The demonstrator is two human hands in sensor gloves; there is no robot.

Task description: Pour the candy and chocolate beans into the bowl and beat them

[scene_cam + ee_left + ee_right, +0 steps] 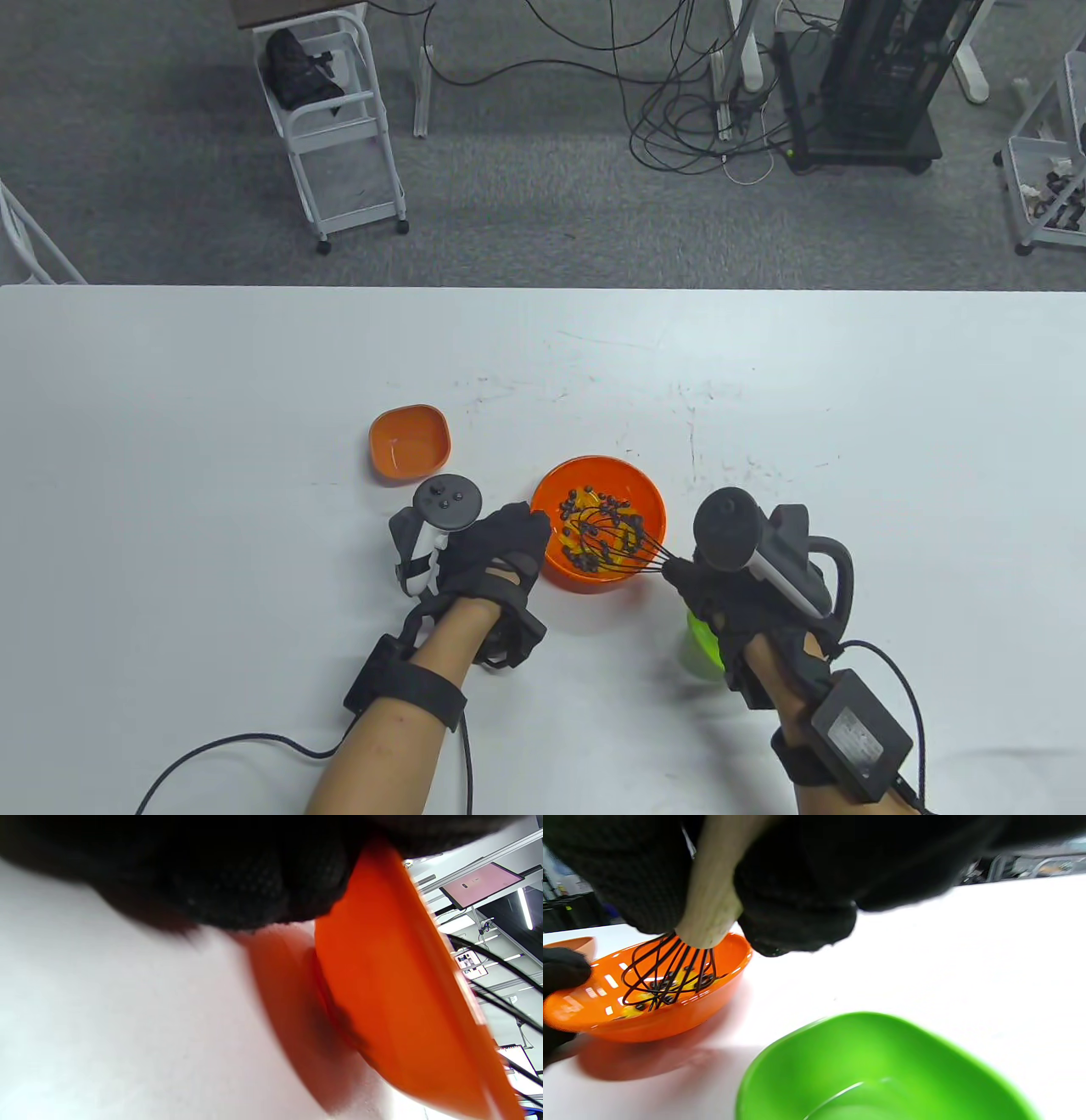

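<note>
beating the mix, bowl braced from the left

right hand (721,586) has fingers wrapped tight around the pale handle of a black wire whisk (624,543), wires down inside the round orange bowl (649,497) among dark chocolate beans (585,509) and yellow candy (634,1010). bowl sits on the white surface (212,407) near the front edge, between both hands. left hand (496,552) is against the bowl's left rim, fingers curved onto the wall; the wrist view is mostly glove and orange side, so i can't tell whether it really grips or just presses

small orange dish (409,441) looks poured out, up-left of the bowl and apart from it. green dish (865,1069) just beside the bowl under the right wrist, also looks empty. so both pours look done and beating is the step in hand

to do it well: keep the wires low and inside the rim, small circles, since the bowl is shallow and the beans are round and will likely roll or jump out if swept fast. left hand should keep pressure on the rim so the bowl doesn't slide or tip. watch the right wrist over the green dish, an easy knock
</note>
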